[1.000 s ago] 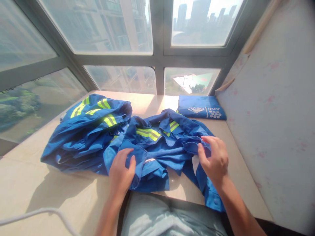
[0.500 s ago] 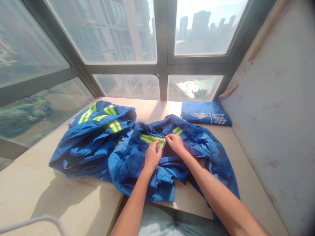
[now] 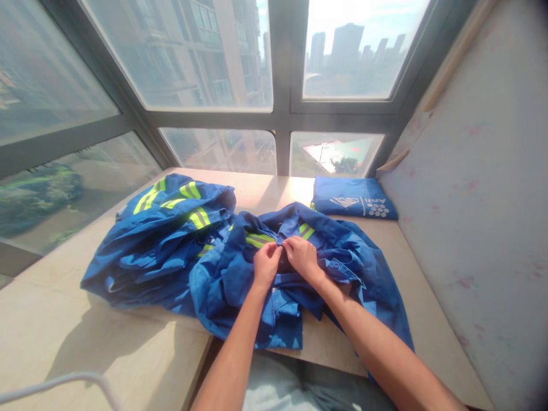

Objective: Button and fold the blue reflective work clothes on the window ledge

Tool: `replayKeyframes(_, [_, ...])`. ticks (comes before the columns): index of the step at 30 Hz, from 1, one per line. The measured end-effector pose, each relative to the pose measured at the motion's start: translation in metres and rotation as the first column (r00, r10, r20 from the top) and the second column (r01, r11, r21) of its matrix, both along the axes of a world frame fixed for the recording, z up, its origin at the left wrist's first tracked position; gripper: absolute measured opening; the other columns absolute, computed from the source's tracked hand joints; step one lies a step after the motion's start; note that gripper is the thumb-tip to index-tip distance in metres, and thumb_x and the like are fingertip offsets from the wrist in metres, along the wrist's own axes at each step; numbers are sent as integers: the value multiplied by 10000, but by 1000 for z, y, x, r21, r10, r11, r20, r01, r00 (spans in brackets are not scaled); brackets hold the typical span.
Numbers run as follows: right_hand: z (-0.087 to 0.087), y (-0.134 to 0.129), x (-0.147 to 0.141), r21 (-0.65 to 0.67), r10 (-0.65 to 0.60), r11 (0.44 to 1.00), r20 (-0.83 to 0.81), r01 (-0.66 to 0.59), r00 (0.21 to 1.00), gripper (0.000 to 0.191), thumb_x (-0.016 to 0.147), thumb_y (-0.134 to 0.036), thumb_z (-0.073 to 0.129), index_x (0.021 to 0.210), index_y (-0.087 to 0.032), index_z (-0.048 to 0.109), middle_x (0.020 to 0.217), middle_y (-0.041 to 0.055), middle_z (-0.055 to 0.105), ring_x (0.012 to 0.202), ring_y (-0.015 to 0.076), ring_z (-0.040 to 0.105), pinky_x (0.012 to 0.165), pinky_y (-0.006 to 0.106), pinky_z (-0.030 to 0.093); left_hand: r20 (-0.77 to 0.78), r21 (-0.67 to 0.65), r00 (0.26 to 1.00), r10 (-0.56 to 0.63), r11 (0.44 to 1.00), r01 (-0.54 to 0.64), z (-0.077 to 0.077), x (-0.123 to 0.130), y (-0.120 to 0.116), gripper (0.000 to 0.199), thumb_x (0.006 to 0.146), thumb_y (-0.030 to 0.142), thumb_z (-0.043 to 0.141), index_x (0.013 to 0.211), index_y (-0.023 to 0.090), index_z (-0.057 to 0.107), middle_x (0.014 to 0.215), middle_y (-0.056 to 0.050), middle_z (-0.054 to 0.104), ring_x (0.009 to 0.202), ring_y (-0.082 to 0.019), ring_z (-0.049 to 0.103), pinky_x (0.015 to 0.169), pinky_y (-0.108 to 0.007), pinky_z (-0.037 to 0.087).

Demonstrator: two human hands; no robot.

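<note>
A blue jacket (image 3: 231, 277) with yellow-green reflective strips lies spread in front of me. Near its collar my left hand (image 3: 267, 262) pinches the cloth, fingertips closed together. Right beside it, my right hand (image 3: 300, 256) is closed on the collar edge, and the fingertips of both hands nearly touch. Whatever small part lies between the fingers is hidden. To the left, a second blue garment (image 3: 145, 251) with similar strips lies crumpled, touching the jacket.
A folded blue item (image 3: 355, 197) with white printing lies at the back right by the wall. A pale board (image 3: 128, 348) bears the clothes, with windows behind it. A white cable-like thing (image 3: 72, 378) curves across the lower left.
My left hand has closed and moved up to meet my right hand at the collar. The collar cloth now covers part of the reflective strip. The view has shifted slightly.
</note>
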State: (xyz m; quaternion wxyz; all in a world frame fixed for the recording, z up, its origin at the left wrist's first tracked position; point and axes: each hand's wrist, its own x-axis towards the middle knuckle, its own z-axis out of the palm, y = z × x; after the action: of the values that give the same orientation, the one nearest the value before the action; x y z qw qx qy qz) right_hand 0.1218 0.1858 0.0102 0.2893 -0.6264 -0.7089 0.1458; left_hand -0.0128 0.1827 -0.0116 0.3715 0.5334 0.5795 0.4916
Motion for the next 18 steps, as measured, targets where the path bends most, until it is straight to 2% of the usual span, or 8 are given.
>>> replayKeyframes(2, [4,12,6,-49,-170,985,-139,165,976,353,989,-361,440,869,-210,736,899,73,742,824,196,649,722,258,389,-21,-5,1000,22,1000,-22,0,-2,-6,255,763,365,709,899,150,728,842,-101,748,778,-230,690,779,-350,528])
replayKeyframes(4, [13,28,18,-96,-364,931,-242,351,899,426,984,-370,378,862,-174,736,880,101,747,813,217,647,744,279,405,-43,-20,999,22,1000,-23,1,-6,-17,222,749,345,715,872,160,729,803,-80,743,746,-219,684,758,-340,525])
replayKeyframes(6, [26,43,33,-95,-438,898,-300,430,848,448,963,-386,366,848,-158,734,864,106,747,804,227,641,750,291,414,-55,-38,998,35,999,-37,2,-15,-28,221,751,351,710,866,164,727,799,-68,740,740,-211,681,741,-326,526])
replayKeyframes(9, [51,56,57,-13,-321,941,-362,339,875,385,906,-421,458,804,-172,733,797,65,733,778,211,629,726,282,419,-4,-53,994,113,992,-113,9,-33,-41,285,781,411,695,906,155,720,846,-72,739,789,-208,685,741,-308,533])
replayKeyframes(12, [76,60,90,13,-217,968,-467,252,857,349,856,-458,548,807,-167,736,702,29,688,689,178,605,658,270,427,82,-28,967,241,970,-240,28,-59,-42,374,776,462,712,980,148,711,866,-67,728,743,-178,664,667,-270,527])
replayKeyframes(15, [96,63,139,-37,-201,971,-663,237,721,371,807,-512,631,850,-156,728,669,9,650,588,143,563,566,254,435,113,56,911,398,912,-405,60,-93,-37,450,755,491,718,1040,144,697,838,-41,703,595,-122,582,523,-225,471])
replayKeyframes(17, [103,65,177,-40,-226,955,-742,294,632,375,777,-521,685,861,-157,715,666,2,640,558,127,547,529,244,438,73,151,861,503,848,-508,82,-118,-36,465,765,508,699,1054,143,698,832,-30,696,571,-114,565,512,-227,473])
replayKeyframes(18, [103,65,196,-24,-247,938,-743,345,621,375,769,-522,702,857,-158,712,654,-2,632,549,123,541,519,242,439,32,203,837,546,816,-541,92,-130,-36,463,775,514,689,1057,147,702,839,-30,699,585,-122,579,530,-237,491])
